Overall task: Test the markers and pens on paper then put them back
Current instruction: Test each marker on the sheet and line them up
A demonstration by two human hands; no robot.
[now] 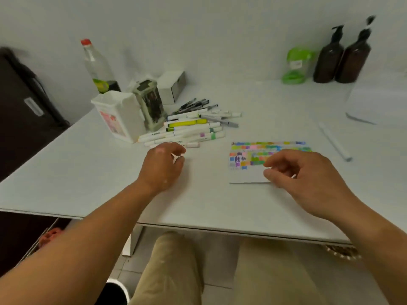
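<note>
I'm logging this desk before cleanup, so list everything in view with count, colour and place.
table: one, white, under everything
swatch paper: one, white with many colour patches, front right
markers: a pile, count unclear, mostly white, one yellow, centre
pens: several, dark, behind the pile
lone marker: one, white, far right
tub: one, white, left of the pile
clear case: one, beside the tub
box: one, white, behind the case
bottle: one, clear, red cap, back left
jar: one, green lid, back right
pump bottles: two, brown, back right
left hand: one, near the pile, fingers curled
right hand: one, over the paper, fingers curled
</note>
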